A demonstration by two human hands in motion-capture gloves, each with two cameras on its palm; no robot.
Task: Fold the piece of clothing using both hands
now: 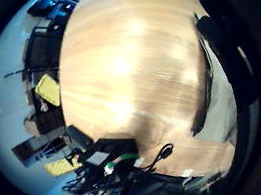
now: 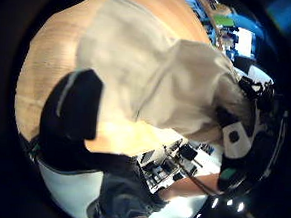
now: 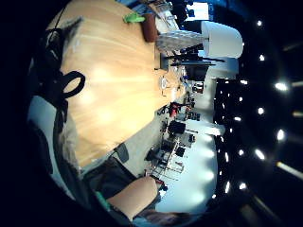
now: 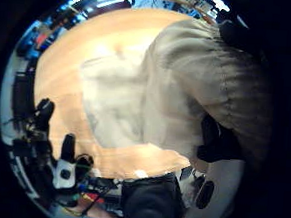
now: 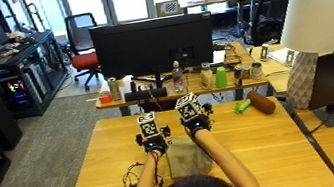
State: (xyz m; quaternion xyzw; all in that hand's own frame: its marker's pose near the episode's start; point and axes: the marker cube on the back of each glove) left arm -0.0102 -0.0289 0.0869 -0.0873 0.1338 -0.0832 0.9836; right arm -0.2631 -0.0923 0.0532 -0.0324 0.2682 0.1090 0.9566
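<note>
Two gloved hands work side by side over the wooden counter (image 5: pixel 269 138), and nearest the person, between the forearms, lies the piece of clothing (image 5: pixel 188 159), a pale beige garment bunched into a small heap just short of the wrists. Beyond it the left hand (image 5: pixel 154 143) and right hand (image 5: pixel 196 124) are raised at its far edge; cloth fills the right thumb-side palm view, so the right seems to be lifting a fold, though whether either hand's fingers are curled round fabric I cannot tell. To fold well, both should take matching corners, draw the cloth flat and taut, and lay edge on edge before pressing the crease. Farther off rest a green object (image 5: pixel 242 107) and brown cylinder (image 5: pixel 261 102), then a monitor (image 5: pixel 153 45).
</note>
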